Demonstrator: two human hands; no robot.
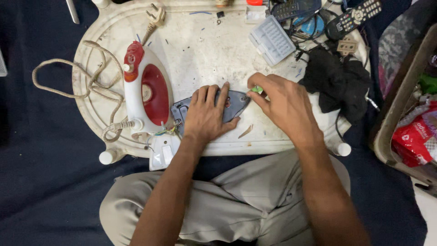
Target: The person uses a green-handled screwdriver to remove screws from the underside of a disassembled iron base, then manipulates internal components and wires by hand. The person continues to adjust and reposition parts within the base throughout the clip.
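L hand [207, 114] lies flat, fingers spread, pressing the grey iron soleplate [236, 105] onto the white stool top [200, 50]. Soleplate's long axis runs left-right, pointed tip toward the R hand [283, 104]. R hand is pinched shut on a small green-handled tool [257, 89] right at that tip, so R is nearer the tip and L covers the middle. Count: 1 soleplate, 1 red/white iron body [144, 89] to the left w/ cord, 2 remotes [353, 17] at the back, 1 black cloth [339, 84].

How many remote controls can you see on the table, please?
2. A black remote control lies at the table's top right corner; a dark remote control lies just left of it, cut off by the picture's edge. The tangled cables may hide others.
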